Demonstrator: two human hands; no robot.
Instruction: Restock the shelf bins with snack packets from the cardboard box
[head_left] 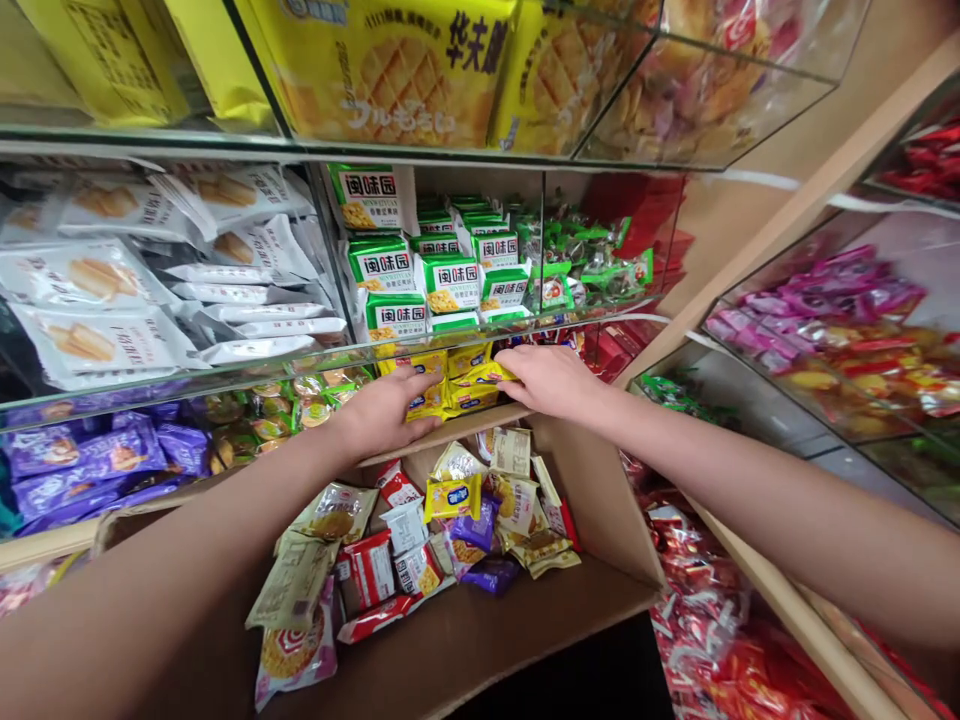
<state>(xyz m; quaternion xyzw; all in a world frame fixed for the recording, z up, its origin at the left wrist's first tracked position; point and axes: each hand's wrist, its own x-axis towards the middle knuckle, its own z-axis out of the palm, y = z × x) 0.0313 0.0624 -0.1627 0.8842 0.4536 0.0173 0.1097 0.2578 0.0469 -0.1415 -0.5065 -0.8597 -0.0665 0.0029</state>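
Note:
Both of my hands reach into a glass shelf bin of small yellow snack packets (461, 385). My left hand (390, 410) is curled, with its fingers closed on yellow packets at the bin's front. My right hand (551, 380) lies over the packets on the right, pinching one yellow packet at its fingertips. Below my arms sits an open cardboard box (600, 520) holding several mixed snack packets (420, 545) in red, yellow, purple and cream wrappers.
Glass shelves hold green-and-white packets (442, 275), white biscuit packs (97, 300), purple packets (82, 455) and large yellow bags (397, 70) above. A wooden divider (787, 215) separates bins of pink and red sweets (832, 310) at right. Red wrapped sweets (705, 610) lie lower right.

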